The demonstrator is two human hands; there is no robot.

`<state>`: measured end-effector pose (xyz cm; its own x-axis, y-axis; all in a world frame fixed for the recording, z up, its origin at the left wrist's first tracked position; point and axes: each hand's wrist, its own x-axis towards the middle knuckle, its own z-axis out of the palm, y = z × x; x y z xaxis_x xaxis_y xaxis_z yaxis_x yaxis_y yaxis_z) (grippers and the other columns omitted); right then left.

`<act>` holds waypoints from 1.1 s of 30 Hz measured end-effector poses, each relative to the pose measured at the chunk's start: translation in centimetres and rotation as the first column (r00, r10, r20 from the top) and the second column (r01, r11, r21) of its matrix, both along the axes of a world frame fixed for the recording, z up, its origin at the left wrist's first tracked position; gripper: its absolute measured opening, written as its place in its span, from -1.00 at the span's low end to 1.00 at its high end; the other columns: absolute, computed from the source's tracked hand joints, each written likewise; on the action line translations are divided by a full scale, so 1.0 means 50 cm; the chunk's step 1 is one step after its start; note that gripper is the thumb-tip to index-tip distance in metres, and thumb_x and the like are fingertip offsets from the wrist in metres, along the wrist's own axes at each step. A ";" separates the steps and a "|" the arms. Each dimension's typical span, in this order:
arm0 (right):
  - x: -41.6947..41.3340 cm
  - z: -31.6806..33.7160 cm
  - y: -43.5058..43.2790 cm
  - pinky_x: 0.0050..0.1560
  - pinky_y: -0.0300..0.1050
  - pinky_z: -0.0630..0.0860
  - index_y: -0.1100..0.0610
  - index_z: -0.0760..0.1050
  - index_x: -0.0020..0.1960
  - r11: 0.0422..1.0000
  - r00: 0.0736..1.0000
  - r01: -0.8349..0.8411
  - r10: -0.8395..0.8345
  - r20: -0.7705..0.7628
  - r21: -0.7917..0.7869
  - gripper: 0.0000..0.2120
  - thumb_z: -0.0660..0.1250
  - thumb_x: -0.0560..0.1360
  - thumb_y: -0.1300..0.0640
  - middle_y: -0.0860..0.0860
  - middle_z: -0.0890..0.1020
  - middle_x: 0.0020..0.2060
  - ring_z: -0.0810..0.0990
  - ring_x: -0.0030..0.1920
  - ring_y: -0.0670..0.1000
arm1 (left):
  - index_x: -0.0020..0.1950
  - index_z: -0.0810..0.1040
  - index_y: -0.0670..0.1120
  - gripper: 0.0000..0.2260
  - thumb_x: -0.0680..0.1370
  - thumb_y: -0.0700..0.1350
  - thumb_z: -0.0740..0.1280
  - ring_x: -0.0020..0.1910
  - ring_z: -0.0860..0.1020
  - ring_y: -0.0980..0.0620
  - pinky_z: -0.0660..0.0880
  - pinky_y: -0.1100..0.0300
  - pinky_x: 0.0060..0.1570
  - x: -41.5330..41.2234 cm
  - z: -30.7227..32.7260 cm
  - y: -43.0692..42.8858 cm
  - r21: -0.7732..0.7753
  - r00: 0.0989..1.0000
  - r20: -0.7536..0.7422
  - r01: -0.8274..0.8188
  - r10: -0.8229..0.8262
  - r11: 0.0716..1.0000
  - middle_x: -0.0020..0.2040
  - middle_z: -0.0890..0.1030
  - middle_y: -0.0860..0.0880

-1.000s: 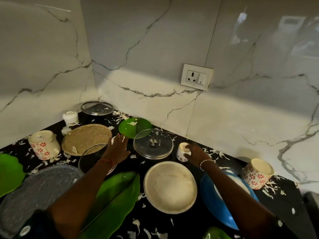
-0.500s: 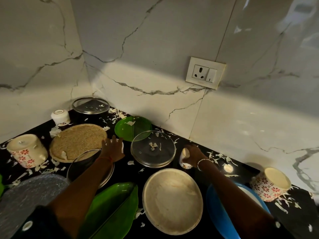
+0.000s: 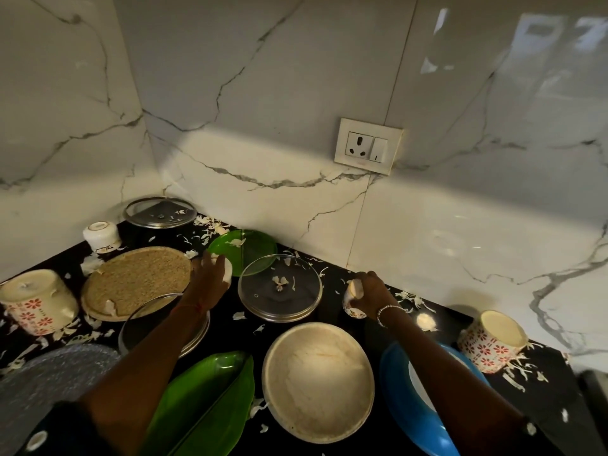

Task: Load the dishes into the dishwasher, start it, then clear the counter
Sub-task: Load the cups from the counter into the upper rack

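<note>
Dirty dishes and white shreds cover a black counter [image 3: 332,311]. My right hand [image 3: 370,292] is closed around a small white cup [image 3: 352,299], which is tilted and held just above the counter, right of a glass lid [image 3: 279,291]. My left hand [image 3: 210,279] reaches between a woven round plate [image 3: 136,284] and a green round plate [image 3: 243,248]. Its fingers wrap a small white cup [image 3: 226,268] that is mostly hidden by the hand. A beige plate [image 3: 317,380] lies close in front of me.
A green leaf-shaped plate [image 3: 204,403], a blue plate [image 3: 414,403] and a grey textured plate [image 3: 49,373] lie at the near edge. Floral cups [image 3: 36,301] [image 3: 493,343] lie on both sides. An upturned white cup [image 3: 100,236] and another glass lid [image 3: 159,212] sit in the corner. A wall socket [image 3: 368,146] is behind.
My right hand has closed on the small cup and tipped it up off the counter. My left hand has moved forward and curled onto the other small white cup.
</note>
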<state>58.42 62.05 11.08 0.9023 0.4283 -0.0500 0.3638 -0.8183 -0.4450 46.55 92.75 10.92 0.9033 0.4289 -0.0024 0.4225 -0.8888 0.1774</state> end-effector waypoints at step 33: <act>-0.651 0.061 -0.334 0.32 -0.02 0.31 0.22 0.17 0.43 1.000 0.997 -0.004 0.001 0.079 0.031 -0.25 0.45 0.37 0.09 0.16 0.34 0.34 0.31 0.35 0.15 | 0.43 0.20 -0.29 -0.17 0.29 -0.13 0.54 0.28 0.29 -0.34 0.25 -0.08 0.26 -0.590 0.037 -0.437 -0.119 0.931 0.325 0.214 -0.166 0.970 0.34 0.27 -0.34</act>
